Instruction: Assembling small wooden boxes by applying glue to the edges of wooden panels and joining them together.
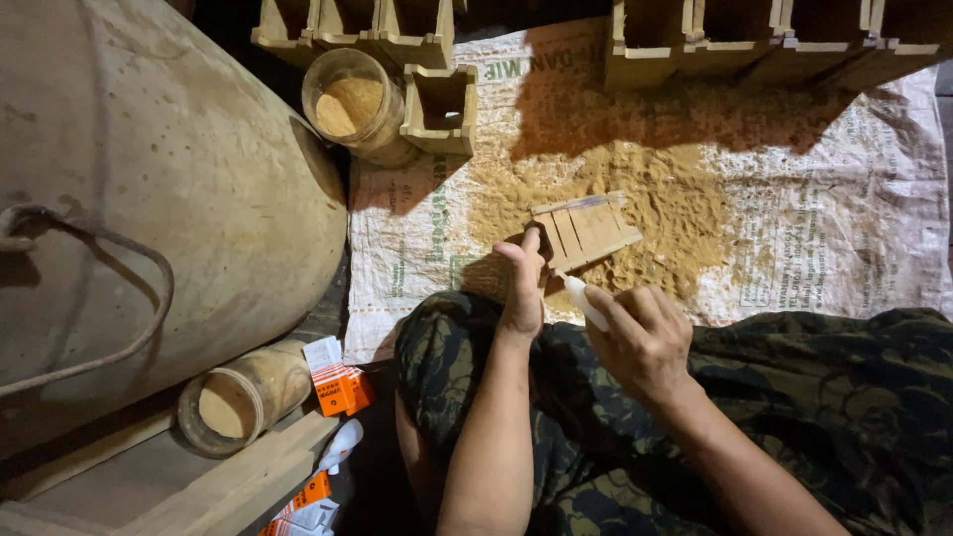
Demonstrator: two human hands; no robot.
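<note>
Now, left hand (523,288) on slatted panel (584,230), right hand (643,337) gripping glue tube (584,301).

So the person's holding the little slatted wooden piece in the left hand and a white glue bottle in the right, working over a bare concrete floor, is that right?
Not quite. The head view shows the left hand holding the slatted wooden piece and the right hand holding the white glue bottle, but over a printed woven sack strewn with sawdust, not bare concrete.
</note>
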